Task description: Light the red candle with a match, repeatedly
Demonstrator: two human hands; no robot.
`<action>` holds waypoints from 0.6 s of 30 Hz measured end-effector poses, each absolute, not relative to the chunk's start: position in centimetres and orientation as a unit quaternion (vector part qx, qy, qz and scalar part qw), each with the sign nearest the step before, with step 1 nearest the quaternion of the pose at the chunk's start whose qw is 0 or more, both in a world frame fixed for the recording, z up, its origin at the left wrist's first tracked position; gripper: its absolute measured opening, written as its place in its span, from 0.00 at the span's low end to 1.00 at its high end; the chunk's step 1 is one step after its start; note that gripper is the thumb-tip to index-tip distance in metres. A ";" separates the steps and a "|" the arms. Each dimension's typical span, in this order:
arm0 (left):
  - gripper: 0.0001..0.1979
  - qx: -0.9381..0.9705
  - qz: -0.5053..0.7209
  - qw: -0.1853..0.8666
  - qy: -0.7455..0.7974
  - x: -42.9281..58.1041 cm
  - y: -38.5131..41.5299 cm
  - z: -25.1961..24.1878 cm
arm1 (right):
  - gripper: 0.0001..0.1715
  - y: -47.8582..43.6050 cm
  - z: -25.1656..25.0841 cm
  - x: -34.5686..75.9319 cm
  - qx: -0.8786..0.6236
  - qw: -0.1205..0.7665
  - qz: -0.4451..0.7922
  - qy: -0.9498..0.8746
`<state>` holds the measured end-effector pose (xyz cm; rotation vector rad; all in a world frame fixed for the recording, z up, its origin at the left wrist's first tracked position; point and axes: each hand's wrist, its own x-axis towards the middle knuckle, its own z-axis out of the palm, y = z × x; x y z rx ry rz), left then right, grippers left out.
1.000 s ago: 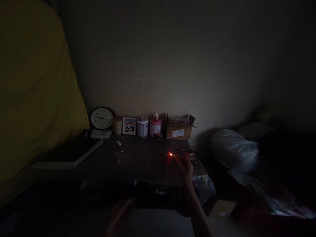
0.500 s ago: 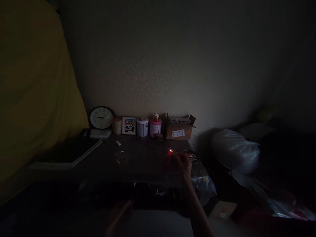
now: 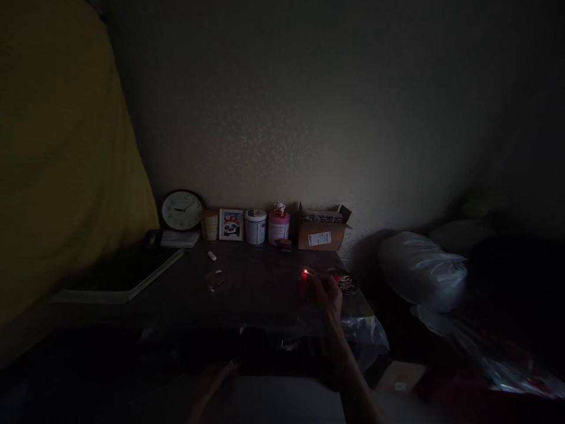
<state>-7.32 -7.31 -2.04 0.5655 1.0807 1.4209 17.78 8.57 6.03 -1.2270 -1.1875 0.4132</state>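
Fingers (image 3: pixel 318 287) of the right hand (image 3: pixel 329 297) pinch a thin stick (image 3: pixel 310 275), its tip glowing red.

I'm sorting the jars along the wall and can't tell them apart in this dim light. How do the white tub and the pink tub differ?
The white tub has a white body with a dark label; the pink tub is pink with a pale band. The pink tub carries a small cat figurine on its lid; the white tub's lid is bare. The white tub stands nearer the panda picture, the pink tub nearer the cardboard box. Both stand upright, alike in size.

A yellow curtain (image 3: pixel 57 176), a pink jar (image 3: pixel 278 227), a white-faced clock (image 3: pixel 181 210), a red glowing ember (image 3: pixel 305 272).
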 end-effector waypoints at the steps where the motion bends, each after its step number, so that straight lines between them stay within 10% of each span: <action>1: 0.09 0.242 0.610 0.594 0.466 -7.3 -7.2 -2.1 | 0.18 8.6 6.0 17.8 -0.539 0.638 0.182 -0.519; 18: 0.11 0.242 0.597 0.602 0.473 -7.5 -7.9 -0.8 | 0.20 8.3 6.4 17.6 -0.533 0.639 0.167 -0.529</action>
